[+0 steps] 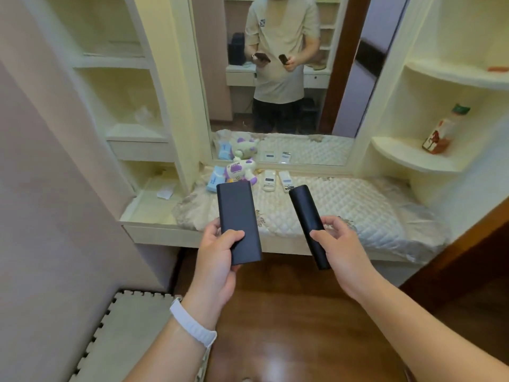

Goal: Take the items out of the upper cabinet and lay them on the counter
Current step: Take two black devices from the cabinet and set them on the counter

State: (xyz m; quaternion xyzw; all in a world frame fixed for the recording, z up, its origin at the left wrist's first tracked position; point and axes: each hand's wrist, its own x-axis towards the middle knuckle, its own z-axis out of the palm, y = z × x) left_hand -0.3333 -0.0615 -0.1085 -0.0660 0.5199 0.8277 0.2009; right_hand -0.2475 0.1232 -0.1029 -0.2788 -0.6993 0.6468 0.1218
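Two matte black slabs [239,220] and [309,224] sit gripped, left hand [217,255] and right hand [341,244]; quilted counter [344,205] at twelve o'clock already holds several items.

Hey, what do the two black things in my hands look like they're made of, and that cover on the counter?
Flat black slab in the left hand: probably matte plastic or coated metal, an even dull sheen with no glare. Rounded black bar in the right hand: similar matte finish, likely plastic. Counter cover: quilted fabric with a satin look, shown by diamond stitching and soft shine.
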